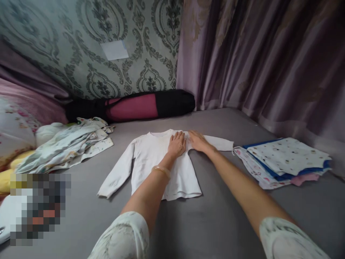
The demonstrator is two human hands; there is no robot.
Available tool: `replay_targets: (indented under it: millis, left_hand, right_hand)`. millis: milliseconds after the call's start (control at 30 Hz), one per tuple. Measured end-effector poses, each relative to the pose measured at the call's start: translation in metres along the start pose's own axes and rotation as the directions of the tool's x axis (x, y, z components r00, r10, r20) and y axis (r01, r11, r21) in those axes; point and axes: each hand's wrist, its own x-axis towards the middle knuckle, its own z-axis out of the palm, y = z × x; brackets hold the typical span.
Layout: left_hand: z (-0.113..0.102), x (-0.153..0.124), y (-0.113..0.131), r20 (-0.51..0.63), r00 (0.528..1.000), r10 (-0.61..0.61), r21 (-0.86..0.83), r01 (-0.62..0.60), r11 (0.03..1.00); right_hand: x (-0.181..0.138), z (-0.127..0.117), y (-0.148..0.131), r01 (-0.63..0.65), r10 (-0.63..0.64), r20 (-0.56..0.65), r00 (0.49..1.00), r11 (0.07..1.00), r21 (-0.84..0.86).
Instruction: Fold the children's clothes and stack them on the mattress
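A white long-sleeved shirt (151, 158) lies spread on the grey bed sheet (223, 216), its collar pointing away from me. One sleeve slants down to the left; the other stretches out to the right. My left hand (177, 144), below a bangle on the wrist, rests flat on the upper chest of the shirt with fingers extended. Beside it, my right hand (198, 141) touches the shirt at the right shoulder, where the sleeve begins. Its fingers are stretched out and slightly blurred. Neither hand grips the cloth.
To the right is a stack of folded clothes (289, 156), with a patterned white piece on top. Rumpled patterned clothes (72, 144) lie at the left. A long black and pink bag (132, 108) lies against the wall, and purple curtains (242, 54) hang at the right.
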Motion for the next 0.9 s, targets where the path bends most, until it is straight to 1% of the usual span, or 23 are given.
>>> replay_targets:
  millis: [67,100,200,267,367,500,667,733,800,900]
  left_hand:
    - [0.001,0.002,-0.001,0.027,1.000,-0.015,0.001,0.015,1.000]
    - [0.001,0.002,-0.001,0.044,0.999,-0.021,0.004,0.020,1.000]
    - [0.002,0.003,-0.001,0.060,0.998,-0.023,0.032,0.021,0.999]
    - [0.003,0.002,-0.001,0.056,0.998,-0.022,0.054,0.019,0.998]
    - [0.002,0.002,0.000,0.064,0.998,-0.024,0.065,0.020,0.998]
    - [0.001,0.002,0.000,0.084,0.996,-0.027,0.060,0.022,0.998]
    - [0.001,0.002,0.000,0.123,0.992,-0.022,0.058,0.015,0.998]
    - [0.001,0.003,0.000,0.143,0.989,-0.023,0.061,0.014,0.998]
    - [-0.001,0.005,0.001,0.175,0.984,-0.022,0.058,0.012,0.998]
    - [-0.010,0.006,0.001,0.259,0.966,-0.010,0.020,0.005,1.000]
  right_hand:
    - [0.009,0.015,-0.023,-0.017,0.017,-0.002,1.000,0.998,0.052]
    - [0.011,0.021,-0.029,-0.047,0.047,0.001,0.999,0.997,0.065]
    - [0.008,0.029,-0.028,-0.120,0.121,-0.009,0.993,0.991,0.053]
    - [0.001,0.030,-0.020,-0.124,0.124,-0.016,0.992,0.992,0.023]
    - [-0.011,0.026,-0.006,-0.148,0.148,0.021,0.989,0.989,-0.009]
    - [-0.025,0.016,0.017,-0.235,0.238,0.084,0.968,0.971,-0.037]
    - [-0.046,-0.001,0.061,-0.398,0.409,0.112,0.906,0.911,-0.106]
    - [-0.054,-0.005,0.073,-0.432,0.447,0.110,0.888,0.892,-0.133]
    - [-0.058,-0.007,0.078,-0.443,0.459,0.107,0.882,0.885,-0.145]
    - [-0.060,-0.008,0.078,-0.449,0.462,0.091,0.882,0.884,-0.130]
